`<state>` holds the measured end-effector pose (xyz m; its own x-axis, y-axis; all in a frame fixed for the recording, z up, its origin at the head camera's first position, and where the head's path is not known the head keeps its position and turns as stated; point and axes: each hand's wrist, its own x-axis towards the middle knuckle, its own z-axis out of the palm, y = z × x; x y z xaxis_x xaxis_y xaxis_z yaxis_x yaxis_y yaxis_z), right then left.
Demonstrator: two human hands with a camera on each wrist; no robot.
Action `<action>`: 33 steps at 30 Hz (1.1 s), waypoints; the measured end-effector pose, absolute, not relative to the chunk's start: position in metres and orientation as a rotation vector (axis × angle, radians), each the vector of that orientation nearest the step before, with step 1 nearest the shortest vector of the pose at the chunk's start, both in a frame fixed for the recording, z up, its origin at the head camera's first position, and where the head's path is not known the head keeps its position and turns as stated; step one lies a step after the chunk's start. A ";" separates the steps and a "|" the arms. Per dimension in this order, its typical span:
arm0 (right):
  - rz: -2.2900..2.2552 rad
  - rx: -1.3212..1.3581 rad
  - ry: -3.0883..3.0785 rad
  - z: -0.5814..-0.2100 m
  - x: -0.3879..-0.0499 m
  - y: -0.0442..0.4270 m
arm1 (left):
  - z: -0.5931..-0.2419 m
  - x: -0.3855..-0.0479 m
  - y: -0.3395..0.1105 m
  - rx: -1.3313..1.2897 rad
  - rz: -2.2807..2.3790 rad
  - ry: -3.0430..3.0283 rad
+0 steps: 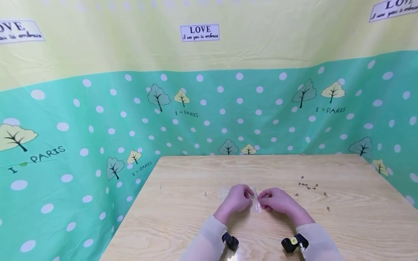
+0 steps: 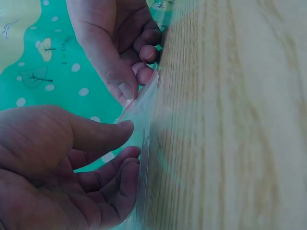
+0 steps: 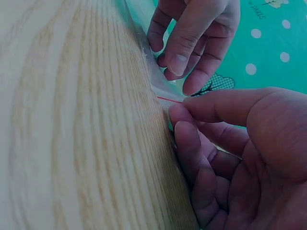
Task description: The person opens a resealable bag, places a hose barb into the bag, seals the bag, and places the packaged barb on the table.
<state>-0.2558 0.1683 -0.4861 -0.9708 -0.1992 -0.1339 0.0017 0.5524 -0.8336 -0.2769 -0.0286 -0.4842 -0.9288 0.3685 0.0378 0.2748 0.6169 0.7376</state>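
Observation:
A clear plastic zip bag (image 1: 256,207) lies on the table between the two hands, a thin red line running along its mouth. My right hand (image 1: 278,200) pinches the bag at that red-lined edge between thumb and forefinger, as the right wrist view shows, with the other fingers curled. On the bag's other side is my left hand (image 1: 237,199). Its thumb (image 2: 108,136) stands apart from its loosely bent fingers, which touch or nearly touch the film near the tabletop. Parts of the bag are hidden behind the hands.
Several small dark pieces (image 1: 307,186) lie scattered on the wooden table (image 1: 183,224), right of the right hand. More clear film (image 1: 224,193) shows beside the left hand. A tiny item (image 1: 205,194) lies further left. A patterned curtain (image 1: 209,119) hangs behind the table.

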 end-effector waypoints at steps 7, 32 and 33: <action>-1.406 -0.192 2.533 -0.485 -0.258 0.170 | -0.485 -0.279 -0.031 0.556 1.237 2.708; -1.408 -0.227 2.524 -0.483 -0.257 0.174 | -0.484 -0.280 -0.029 0.466 1.289 2.652; -1.408 -0.234 2.525 -0.483 -0.257 0.174 | -0.485 -0.280 -0.029 0.461 1.293 2.652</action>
<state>-0.2568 0.1740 -0.4829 -0.9583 -0.2542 -0.1304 -0.0227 0.5228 -0.8522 -0.2802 -0.0293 -0.4847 -0.9405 0.3397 -0.0050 0.2053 0.5800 0.7883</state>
